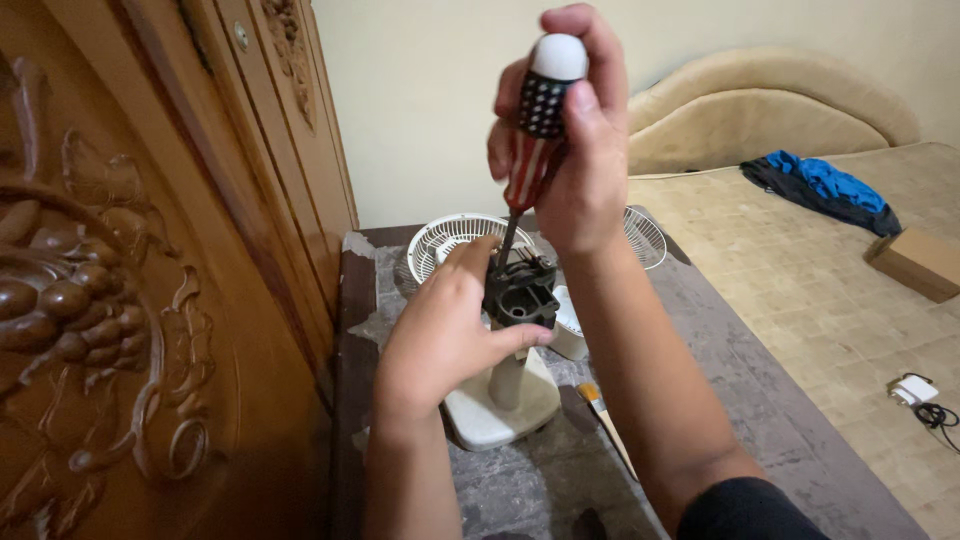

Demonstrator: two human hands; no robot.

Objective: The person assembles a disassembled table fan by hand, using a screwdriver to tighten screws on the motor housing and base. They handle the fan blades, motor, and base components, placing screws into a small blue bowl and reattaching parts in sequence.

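I see a small desk fan [510, 345] stripped of its covers, standing upright on the grey counter [740, 400] near the carved wooden door [130, 300]. It has a cream-coloured flat base, a short round stem and, on top, a bare black motor housing. My left hand [445, 335] is wrapped around that housing from the side, thumb along its lower edge. My right hand [575, 140] is closed on one screwdriver [535, 130] with a white cap and a striped and dotted handle; its thin shaft points down into the top of the housing. I count two white wire grilles [450, 240] lying behind the fan, one left and one right. One wooden-handled tool [605, 420] lies beside the base. On the bed [800, 290] lie one blue garment [825, 185], one cardboard box [920, 262] and one white charger [912, 390].
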